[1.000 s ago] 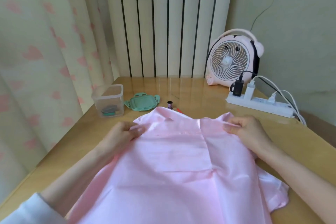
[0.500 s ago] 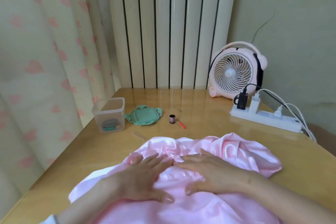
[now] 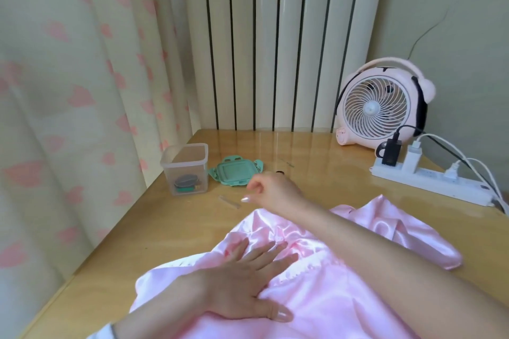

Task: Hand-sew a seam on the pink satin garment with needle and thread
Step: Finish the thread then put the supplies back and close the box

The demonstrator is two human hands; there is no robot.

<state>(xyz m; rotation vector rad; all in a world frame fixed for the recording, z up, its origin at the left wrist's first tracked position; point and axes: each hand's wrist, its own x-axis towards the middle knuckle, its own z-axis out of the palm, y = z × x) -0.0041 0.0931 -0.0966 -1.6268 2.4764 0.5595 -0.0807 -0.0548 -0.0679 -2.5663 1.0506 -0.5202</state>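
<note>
The pink satin garment (image 3: pixel 325 278) lies crumpled on the wooden table (image 3: pixel 170 228) in front of me. My left hand (image 3: pixel 234 283) rests flat on it with the fingers spread. My right hand (image 3: pixel 271 191) reaches out past the cloth and hovers over the table with loosely curled fingers; I see nothing in it. A dark sliver of the thread spool (image 3: pixel 280 172) peeks out just behind its knuckles. A thin, needle-like sliver (image 3: pixel 288 164) lies farther back. The small red item seen earlier is hidden by the hand.
A clear plastic box (image 3: pixel 185 170) with sewing bits stands at the left, its green lid (image 3: pixel 235 173) beside it. A small clear tube (image 3: pixel 228 202) lies near my right thumb. A pink fan (image 3: pixel 382 104) and a white power strip (image 3: pixel 429 179) occupy the back right.
The garment went from spread out to bunched up near me. My right hand has left the cloth and moved forward to the spool; my left hand stays pressed on the fabric.
</note>
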